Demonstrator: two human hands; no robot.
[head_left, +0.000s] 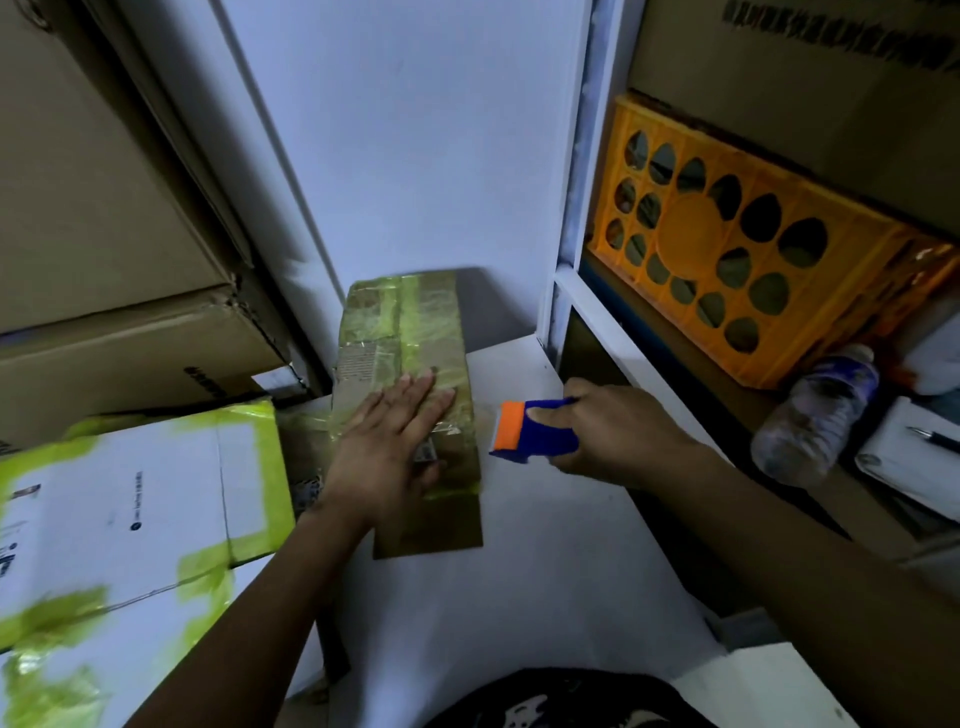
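I am at a packing bench in a stockroom or shipping back room. Big brown cartons (104, 208) are stacked at the upper left, a white box (119, 509) bound in yellow-green tape sits at the lower left, and an orange plastic crate (727, 249) fills the shelving (571, 208) at the upper right. At centre, on the white tabletop (519, 597), lies a taped parcel (410, 332), with a blue-and-orange tape dispenser (540, 441) just beside it.
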